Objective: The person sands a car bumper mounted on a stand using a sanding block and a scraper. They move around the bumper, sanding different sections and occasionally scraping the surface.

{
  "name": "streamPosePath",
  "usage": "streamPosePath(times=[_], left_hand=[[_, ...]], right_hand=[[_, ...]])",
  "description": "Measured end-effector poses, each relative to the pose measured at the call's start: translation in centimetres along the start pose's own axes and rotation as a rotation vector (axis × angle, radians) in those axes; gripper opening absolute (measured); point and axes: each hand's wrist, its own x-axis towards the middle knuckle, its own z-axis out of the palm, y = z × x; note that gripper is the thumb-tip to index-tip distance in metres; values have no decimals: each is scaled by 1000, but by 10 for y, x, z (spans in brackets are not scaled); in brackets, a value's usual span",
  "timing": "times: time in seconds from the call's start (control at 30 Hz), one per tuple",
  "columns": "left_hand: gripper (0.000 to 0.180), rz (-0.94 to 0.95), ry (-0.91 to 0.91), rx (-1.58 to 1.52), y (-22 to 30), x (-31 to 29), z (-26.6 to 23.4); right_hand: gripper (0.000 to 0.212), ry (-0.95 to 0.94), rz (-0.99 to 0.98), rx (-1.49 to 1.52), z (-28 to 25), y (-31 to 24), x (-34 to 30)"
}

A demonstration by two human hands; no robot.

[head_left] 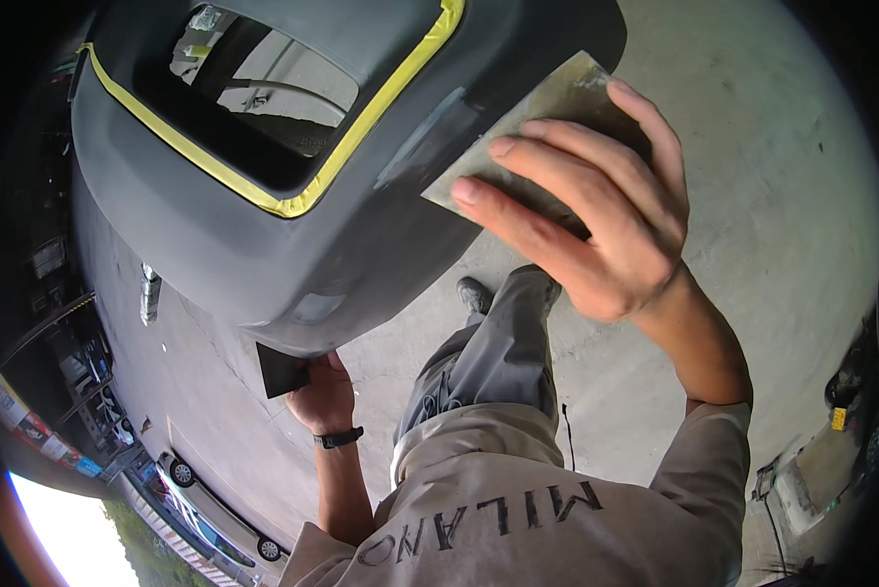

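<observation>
Right hand (606, 220) is spreading its fingers over a greenish-grey sheet (562, 93), fingertips touching its face. Thumb is hiding, so can't tell if the hand is pinching the sheet or only pressing it. Sheet is lying over the side edge of a dark grey bumper (195, 215), right beside a pale streak (425, 137).

Left hand (324, 399) is sitting at the bumper's lower end, thumb pointing up, with a black sheet (280, 372) showing at its fingers. Fingers are mostly hiding; can't tell if they are closing on that sheet. Wristband (338, 437) is circling the left wrist.

Bumper is filling the upper left, in front of the person. Yellow tape (373, 106) is edging its opening (229, 147); a pale patch (317, 308) is showing near the lower end. Grey trousers (498, 338) and a shoe (474, 294) are showing over the concrete floor (772, 196). A white car (214, 504) is standing lower left, well apart.
</observation>
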Motion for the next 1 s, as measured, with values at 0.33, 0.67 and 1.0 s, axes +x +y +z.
streamPosePath(times=[0.33, 0.67, 1.0], left_hand=[[37, 36, 64, 44, 1, 3, -8], [39, 69, 133, 70, 0, 3, 0], [39, 14, 12, 35, 4, 1, -9]], right_hand=[[32, 14, -206, -82, 3, 47, 13], [25, -57, -125, -16, 4, 44, 1], [32, 20, -194, 1, 7, 51, 12]])
